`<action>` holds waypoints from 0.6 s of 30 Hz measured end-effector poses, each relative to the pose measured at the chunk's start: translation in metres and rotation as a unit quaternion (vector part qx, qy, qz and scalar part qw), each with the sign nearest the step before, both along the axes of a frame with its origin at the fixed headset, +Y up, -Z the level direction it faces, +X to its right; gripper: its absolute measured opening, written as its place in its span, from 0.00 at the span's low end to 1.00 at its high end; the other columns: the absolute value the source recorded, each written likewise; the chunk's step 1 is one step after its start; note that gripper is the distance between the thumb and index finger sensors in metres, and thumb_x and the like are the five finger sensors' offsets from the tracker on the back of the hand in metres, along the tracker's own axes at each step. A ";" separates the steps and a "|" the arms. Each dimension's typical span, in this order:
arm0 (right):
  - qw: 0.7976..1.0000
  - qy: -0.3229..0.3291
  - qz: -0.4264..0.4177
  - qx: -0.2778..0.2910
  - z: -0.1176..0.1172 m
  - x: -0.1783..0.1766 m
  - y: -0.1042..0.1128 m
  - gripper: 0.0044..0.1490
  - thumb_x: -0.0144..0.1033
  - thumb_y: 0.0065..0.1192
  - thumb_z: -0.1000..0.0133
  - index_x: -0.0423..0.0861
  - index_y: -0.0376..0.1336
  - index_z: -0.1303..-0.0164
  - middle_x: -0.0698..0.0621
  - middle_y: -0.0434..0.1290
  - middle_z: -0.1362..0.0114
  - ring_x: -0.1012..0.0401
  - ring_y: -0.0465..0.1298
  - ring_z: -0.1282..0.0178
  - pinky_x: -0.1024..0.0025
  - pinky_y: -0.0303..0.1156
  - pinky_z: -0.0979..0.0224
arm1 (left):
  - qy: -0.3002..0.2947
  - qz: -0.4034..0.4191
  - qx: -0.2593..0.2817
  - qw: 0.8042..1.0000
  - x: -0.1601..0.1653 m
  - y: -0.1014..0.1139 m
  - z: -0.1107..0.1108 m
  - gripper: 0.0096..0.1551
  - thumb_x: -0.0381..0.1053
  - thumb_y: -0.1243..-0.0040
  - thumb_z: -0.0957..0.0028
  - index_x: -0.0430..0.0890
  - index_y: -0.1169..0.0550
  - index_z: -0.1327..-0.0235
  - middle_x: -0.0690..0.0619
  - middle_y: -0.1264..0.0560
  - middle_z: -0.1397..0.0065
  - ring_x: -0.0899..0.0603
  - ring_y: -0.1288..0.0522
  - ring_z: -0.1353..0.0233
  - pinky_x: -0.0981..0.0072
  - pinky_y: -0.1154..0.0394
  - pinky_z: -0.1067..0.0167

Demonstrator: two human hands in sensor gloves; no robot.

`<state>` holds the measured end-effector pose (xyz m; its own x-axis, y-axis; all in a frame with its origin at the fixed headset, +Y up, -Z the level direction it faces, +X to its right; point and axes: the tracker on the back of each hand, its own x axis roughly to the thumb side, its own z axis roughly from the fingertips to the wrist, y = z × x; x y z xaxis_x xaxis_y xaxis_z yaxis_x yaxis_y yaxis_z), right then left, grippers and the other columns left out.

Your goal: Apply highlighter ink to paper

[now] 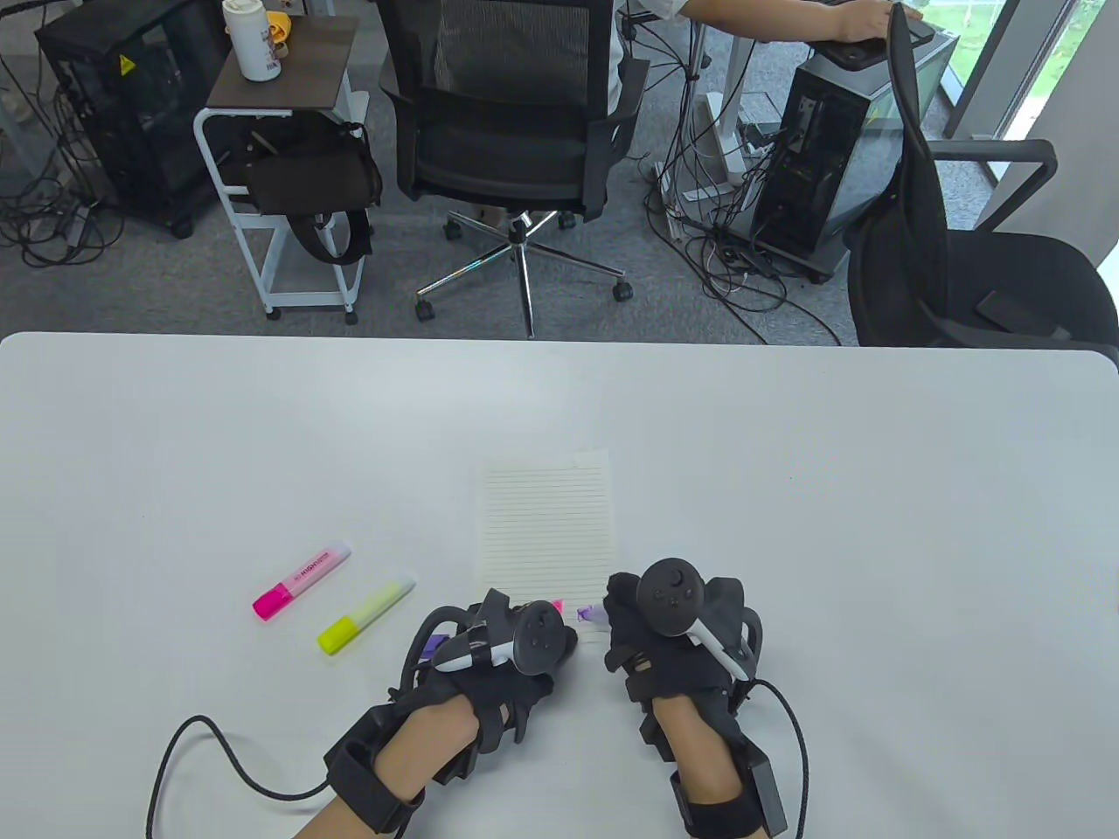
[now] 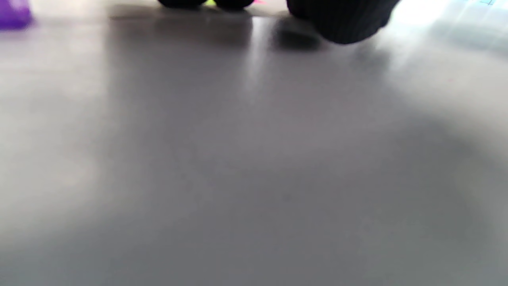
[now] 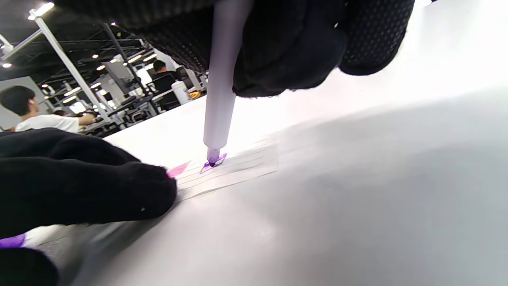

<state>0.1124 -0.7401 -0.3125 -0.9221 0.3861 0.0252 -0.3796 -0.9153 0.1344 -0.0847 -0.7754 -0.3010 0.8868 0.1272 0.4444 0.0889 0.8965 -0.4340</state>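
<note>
A lined paper sheet [image 1: 546, 524] lies in the middle of the white table. My right hand [image 1: 673, 629] grips a purple highlighter [image 3: 220, 79] with its tip [image 3: 212, 161] touching the sheet's near edge on a short purple mark. A pink mark [image 3: 178, 170] sits just left of it. My left hand [image 1: 507, 638] rests on the sheet's near left corner, and its gloved fingers [image 3: 119, 186] lie flat there. A purple cap [image 1: 433, 647] shows beside that hand. The left wrist view is blurred, with fingertips [image 2: 337, 24] at its top edge.
A capped pink highlighter [image 1: 302, 579] and a capped yellow highlighter [image 1: 367, 614] lie left of the paper. Beyond the table's far edge stand office chairs [image 1: 516, 114], a small cart [image 1: 280, 175] and computer cases.
</note>
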 end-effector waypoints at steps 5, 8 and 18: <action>0.999 0.038 0.007 0.004 -0.001 -0.003 0.000 0.22 0.43 0.63 0.34 0.51 0.66 0.30 0.45 0.78 0.40 0.51 0.79 0.56 0.43 0.69 0.29 | 0.000 0.000 0.000 1.000 0.000 0.000 0.000 0.38 0.60 0.46 0.49 0.66 0.43 0.24 0.52 0.52 0.19 0.37 0.47 0.23 0.32 0.51 0.26; 0.999 0.032 0.017 0.002 0.000 -0.006 0.001 0.22 0.43 0.63 0.34 0.52 0.66 0.30 0.46 0.78 0.39 0.51 0.79 0.55 0.43 0.69 0.28 | 0.000 0.001 0.000 1.000 0.000 0.000 0.000 0.38 0.60 0.46 0.49 0.66 0.43 0.24 0.52 0.52 0.19 0.37 0.47 0.23 0.32 0.51 0.26; 1.000 0.026 0.014 0.001 0.000 -0.007 0.001 0.22 0.43 0.63 0.34 0.52 0.66 0.30 0.46 0.78 0.39 0.51 0.79 0.55 0.43 0.69 0.28 | 0.000 0.001 0.000 1.000 0.000 0.000 0.000 0.38 0.60 0.46 0.49 0.66 0.43 0.24 0.52 0.52 0.19 0.37 0.47 0.23 0.32 0.51 0.26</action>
<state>0.1059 -0.7393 -0.3124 -0.9301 0.3598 0.0738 -0.3460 -0.9258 0.1521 -0.0848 -0.7757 -0.3011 0.8863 0.1282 0.4450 0.0883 0.8966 -0.4340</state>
